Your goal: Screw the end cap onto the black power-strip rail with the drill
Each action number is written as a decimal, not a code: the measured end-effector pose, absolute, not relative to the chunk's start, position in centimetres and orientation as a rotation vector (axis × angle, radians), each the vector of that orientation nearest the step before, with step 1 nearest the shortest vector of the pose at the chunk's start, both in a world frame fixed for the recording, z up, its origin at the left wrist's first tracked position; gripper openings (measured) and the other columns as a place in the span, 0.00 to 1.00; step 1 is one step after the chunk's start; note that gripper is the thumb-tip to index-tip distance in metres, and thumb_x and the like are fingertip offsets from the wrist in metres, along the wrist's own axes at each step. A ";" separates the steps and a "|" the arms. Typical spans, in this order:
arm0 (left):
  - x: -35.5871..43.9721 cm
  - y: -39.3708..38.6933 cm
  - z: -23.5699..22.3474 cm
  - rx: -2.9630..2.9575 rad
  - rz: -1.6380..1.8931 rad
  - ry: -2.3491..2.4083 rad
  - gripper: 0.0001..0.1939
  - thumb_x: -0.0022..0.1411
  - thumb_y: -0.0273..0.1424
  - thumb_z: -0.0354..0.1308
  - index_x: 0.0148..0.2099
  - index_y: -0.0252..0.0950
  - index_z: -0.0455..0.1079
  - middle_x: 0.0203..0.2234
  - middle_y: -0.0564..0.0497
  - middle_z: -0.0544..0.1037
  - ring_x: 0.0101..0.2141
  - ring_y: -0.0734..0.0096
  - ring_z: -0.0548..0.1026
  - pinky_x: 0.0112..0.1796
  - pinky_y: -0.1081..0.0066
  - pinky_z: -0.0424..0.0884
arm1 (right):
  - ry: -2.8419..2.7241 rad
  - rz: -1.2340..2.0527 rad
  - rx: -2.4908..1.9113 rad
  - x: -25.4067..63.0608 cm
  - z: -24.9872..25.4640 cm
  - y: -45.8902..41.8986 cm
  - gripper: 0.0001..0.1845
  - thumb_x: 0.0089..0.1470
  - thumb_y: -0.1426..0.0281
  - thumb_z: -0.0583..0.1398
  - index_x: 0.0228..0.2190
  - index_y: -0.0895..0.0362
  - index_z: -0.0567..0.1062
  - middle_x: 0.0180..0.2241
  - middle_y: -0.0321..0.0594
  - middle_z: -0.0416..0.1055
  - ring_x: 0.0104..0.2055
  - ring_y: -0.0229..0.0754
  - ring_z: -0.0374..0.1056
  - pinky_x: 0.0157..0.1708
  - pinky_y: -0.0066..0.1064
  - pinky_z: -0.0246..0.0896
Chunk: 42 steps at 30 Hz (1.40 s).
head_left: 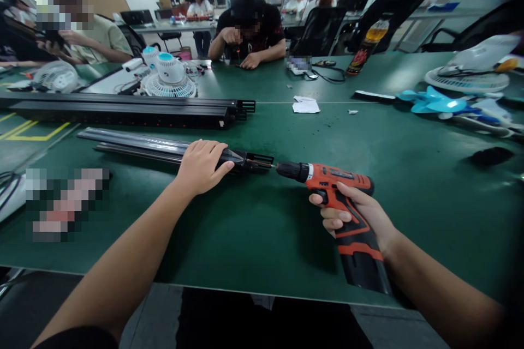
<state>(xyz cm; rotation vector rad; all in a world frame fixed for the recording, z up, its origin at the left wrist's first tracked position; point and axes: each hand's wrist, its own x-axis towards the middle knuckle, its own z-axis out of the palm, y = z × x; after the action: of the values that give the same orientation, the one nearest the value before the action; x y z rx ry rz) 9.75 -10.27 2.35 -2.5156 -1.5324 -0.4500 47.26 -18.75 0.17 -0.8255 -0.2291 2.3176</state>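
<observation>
**Orange and black drill (336, 179) in the right hand (370, 212), its bit at the end of the metal bars (135, 139)**

At the lower right of the frame, the right hand is closed around the handle of the drill. Its index finger is bent at the trigger, and the other fingers are curled on the grip. The drill lies across the right of centre and points to the left. Its thin bit is at the slotted black end of the bars; whether it touches there, I cannot tell.

Left of the centre, the left hand (202, 166) lies on top of these bars, palm down. Its fingers are near to each other and the thumb is spread away; whether the fingertips bend around the far side, I cannot tell. At the lower left, a pixelated object (71, 204) lies on the green table (245, 251).

Behind the bars, longer black profiles (123, 110) run in from the left edge. To the right of them is a white paper (306, 105), and at the right edge are blue fan blades (434, 101).

Farther, at the upper left, stands a white fan part (170, 71). At the top centre, a person (249, 22) bends over the table, and a bottle (367, 46) is at the upper right.
</observation>
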 end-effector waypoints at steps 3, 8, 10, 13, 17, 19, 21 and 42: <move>9.7 -10.3 2.3 -2.506 -0.456 -1.522 0.29 0.74 0.50 0.42 0.61 0.35 0.70 0.54 0.39 0.77 0.54 0.46 0.72 0.59 0.47 0.63 | -0.225 2.321 -0.821 47.2 0.2 -18.8 0.20 0.54 0.57 0.68 0.38 0.61 0.76 0.16 0.28 0.53 0.20 0.33 0.56 0.24 0.20 0.62; 9.8 -10.3 2.3 -2.503 -0.454 -1.523 0.30 0.74 0.50 0.42 0.61 0.34 0.70 0.54 0.37 0.75 0.54 0.45 0.71 0.58 0.46 0.64 | -0.203 2.291 -0.827 47.2 0.2 -18.8 0.18 0.55 0.58 0.66 0.38 0.61 0.76 0.17 0.28 0.54 0.19 0.32 0.53 0.24 0.21 0.63; 9.8 -10.4 2.3 -2.497 -0.458 -1.524 0.30 0.74 0.50 0.42 0.61 0.35 0.70 0.54 0.37 0.75 0.53 0.45 0.71 0.58 0.47 0.64 | -0.180 2.281 -0.839 47.2 0.2 -18.8 0.17 0.56 0.59 0.65 0.39 0.59 0.76 0.17 0.28 0.55 0.19 0.32 0.52 0.23 0.22 0.63; 9.7 -10.3 2.2 -2.474 -0.440 -1.515 0.30 0.74 0.50 0.41 0.61 0.35 0.70 0.54 0.38 0.75 0.53 0.46 0.71 0.58 0.48 0.64 | -0.157 2.271 -0.854 47.1 0.3 -18.8 0.17 0.55 0.59 0.65 0.39 0.59 0.76 0.17 0.29 0.54 0.19 0.33 0.52 0.23 0.23 0.64; 9.6 -10.3 2.1 -2.465 -0.395 -1.504 0.31 0.75 0.51 0.40 0.61 0.34 0.70 0.52 0.38 0.76 0.52 0.47 0.71 0.58 0.49 0.64 | -0.152 2.281 -0.855 47.0 0.4 -18.9 0.17 0.55 0.58 0.65 0.39 0.59 0.75 0.16 0.28 0.54 0.19 0.33 0.53 0.23 0.22 0.64; 9.6 -10.3 2.2 -2.468 -0.381 -1.510 0.31 0.75 0.51 0.40 0.61 0.33 0.70 0.51 0.38 0.76 0.52 0.47 0.71 0.58 0.49 0.64 | -0.161 2.283 -0.851 47.0 0.4 -18.9 0.17 0.55 0.59 0.66 0.39 0.59 0.75 0.16 0.28 0.54 0.19 0.33 0.53 0.23 0.22 0.64; 9.7 -10.3 2.3 -2.478 -0.380 -1.520 0.31 0.75 0.51 0.40 0.61 0.33 0.70 0.52 0.38 0.76 0.52 0.47 0.71 0.58 0.49 0.64 | -0.164 2.277 -0.849 47.0 0.4 -18.9 0.17 0.55 0.59 0.66 0.39 0.59 0.75 0.17 0.28 0.54 0.19 0.33 0.53 0.23 0.22 0.64; 9.8 -10.4 2.3 -2.469 -0.410 -1.519 0.31 0.75 0.50 0.40 0.62 0.35 0.70 0.53 0.38 0.78 0.53 0.47 0.73 0.60 0.48 0.63 | -0.266 2.294 -0.845 47.1 0.3 -18.8 0.19 0.55 0.57 0.67 0.38 0.60 0.76 0.17 0.28 0.52 0.20 0.33 0.53 0.24 0.22 0.62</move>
<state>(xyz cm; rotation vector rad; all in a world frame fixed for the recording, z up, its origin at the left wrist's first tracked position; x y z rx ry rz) 9.82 -10.41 2.28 -2.4693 -1.5186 -0.4101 47.15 -18.82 0.26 -0.8452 -0.2662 2.2943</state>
